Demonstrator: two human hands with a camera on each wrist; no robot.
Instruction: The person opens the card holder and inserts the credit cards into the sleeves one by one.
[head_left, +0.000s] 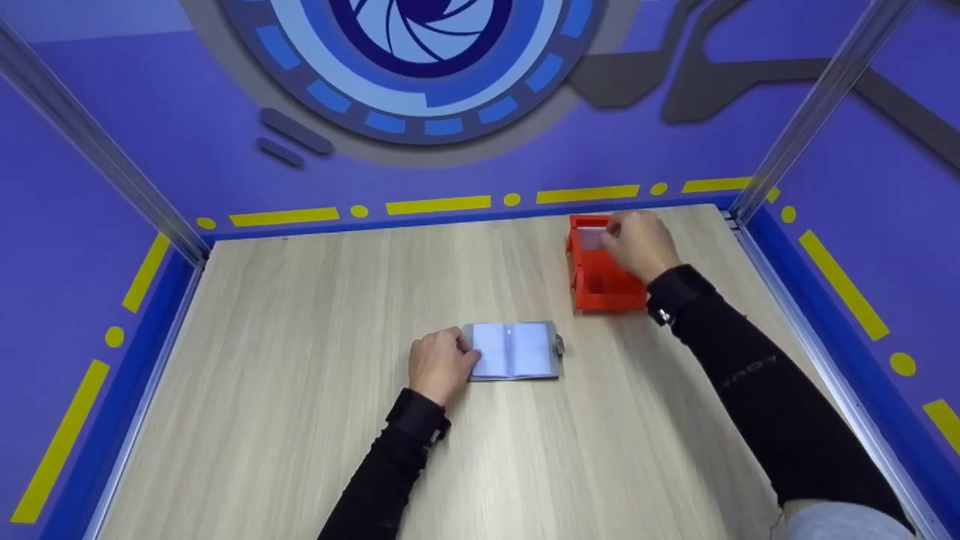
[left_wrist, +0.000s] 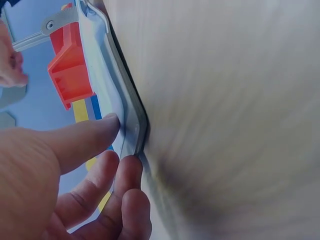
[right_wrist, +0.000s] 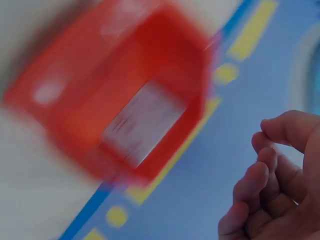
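A small grey booklet (head_left: 512, 350) with clear, pale pages is lying spread on the wooden tabletop (head_left: 300, 390) in front of me, a metal fitting (head_left: 559, 344) sitting at its right edge. My left hand (head_left: 441, 365) is pinching its left edge, thumb on the page. I am judging it light, its cover fairly stiff, its leaves thin, bendy and slippery, so the outer edge is offering the surest hold. My right forearm (head_left: 772, 390) is angling forward from my right side, and my right hand (head_left: 641, 244) is hanging over a red bin (head_left: 611, 302), thumb and forefinger tips meeting, nothing showing between them. Inside the bin a whitish card (right_wrist: 145, 122) is lying, probably thin and best lifted by its edge.
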